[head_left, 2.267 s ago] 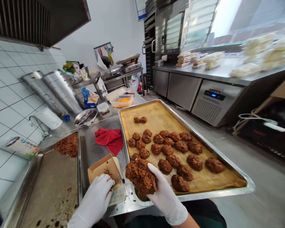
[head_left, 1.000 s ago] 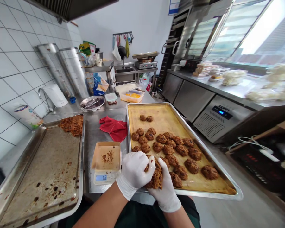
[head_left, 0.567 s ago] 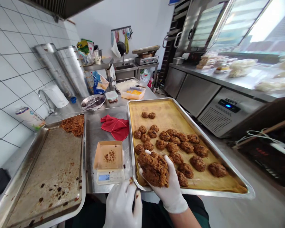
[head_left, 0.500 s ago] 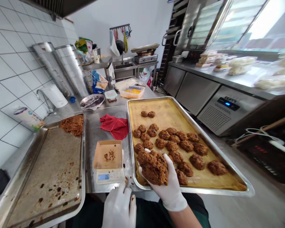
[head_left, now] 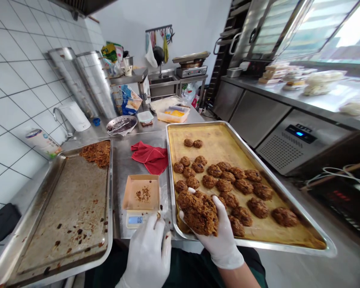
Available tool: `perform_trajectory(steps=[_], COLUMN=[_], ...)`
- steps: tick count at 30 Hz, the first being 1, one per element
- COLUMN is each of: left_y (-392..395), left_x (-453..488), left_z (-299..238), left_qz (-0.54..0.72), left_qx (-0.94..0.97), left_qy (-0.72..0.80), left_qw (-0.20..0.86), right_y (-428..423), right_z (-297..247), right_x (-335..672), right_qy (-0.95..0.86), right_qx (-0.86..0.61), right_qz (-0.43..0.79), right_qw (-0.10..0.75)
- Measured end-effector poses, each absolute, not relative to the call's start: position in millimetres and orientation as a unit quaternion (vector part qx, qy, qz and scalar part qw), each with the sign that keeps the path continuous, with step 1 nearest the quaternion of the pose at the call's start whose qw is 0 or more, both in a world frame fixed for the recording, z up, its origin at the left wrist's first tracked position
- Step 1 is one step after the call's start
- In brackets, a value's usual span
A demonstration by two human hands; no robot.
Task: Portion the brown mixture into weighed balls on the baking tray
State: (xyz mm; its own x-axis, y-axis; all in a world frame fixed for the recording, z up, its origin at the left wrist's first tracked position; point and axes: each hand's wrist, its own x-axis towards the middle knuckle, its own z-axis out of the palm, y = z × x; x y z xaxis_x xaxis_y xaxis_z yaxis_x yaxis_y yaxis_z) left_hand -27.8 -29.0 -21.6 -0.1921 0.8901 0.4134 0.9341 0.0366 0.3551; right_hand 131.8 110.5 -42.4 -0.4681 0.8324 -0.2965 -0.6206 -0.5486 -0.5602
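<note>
Loosely bound: brown lump [head_left: 198, 212] cradled to the right of the kitchen scale [head_left: 135, 220]

The lump is borne from beneath by the gloved right hand [head_left: 220, 240], whose palm is cupped under it and whose thumb and fingers are curled around its sides. From its coarse, moist-looking surface, the lump is judged soft and yielding, of moderate weight, and apt to shed crumbs if pinched at an edge. A slightly greasy feel against the glove may be expected. The surest hold is judged to be a broad one, with the underside supported by the full palm and only light pressure applied at the flanks.

Relative to the scale, the lump is placed to the right, over the near left corner of the lined tray [head_left: 210, 134], on which rounded pieces [head_left: 224, 185] are set out. The gloved left hand [head_left: 148, 254] is placed at the scale's near edge, apart from the lump and to its left. Its fingers are loosely bent and its thumb is spread away; nothing is seen to be gripped, though bits of mixture are stuck to the tips. Whether the scale is touched cannot be told. On the scale, a paper box [head_left: 132, 182] is set, with crumbs inside.
</note>
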Motion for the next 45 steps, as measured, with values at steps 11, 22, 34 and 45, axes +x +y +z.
perform_trajectory(steps=[11,22,34,45], left_y=[77.5,74.5,65.4,44.5], left_x=[17.4,4.2,-50.4,-121.2], left_z=[32.4,10.6,27.1,25.1], left_qz=[-0.435,-0.458,-0.6,-0.196], left_qx=[-0.619,-0.689,-0.42,-0.646], left_qy=[-0.652,-0.551,-0.652,-0.73], left_qw=[0.057,0.109,-0.195,-0.108], right_y=[114.8,112.3,114.5,114.6], right_z=[-24.9,-16.1,-2.8,-13.3], right_x=[128.7,125.6,127.7,128.8], right_qy=[-0.191,-0.088,-0.085,-0.09], right_qx=[-0.298,-0.292,-0.163,-0.171], right_qz=[0.839,0.871,0.917,0.912], right_qw=[0.414,0.385,0.353,0.361])
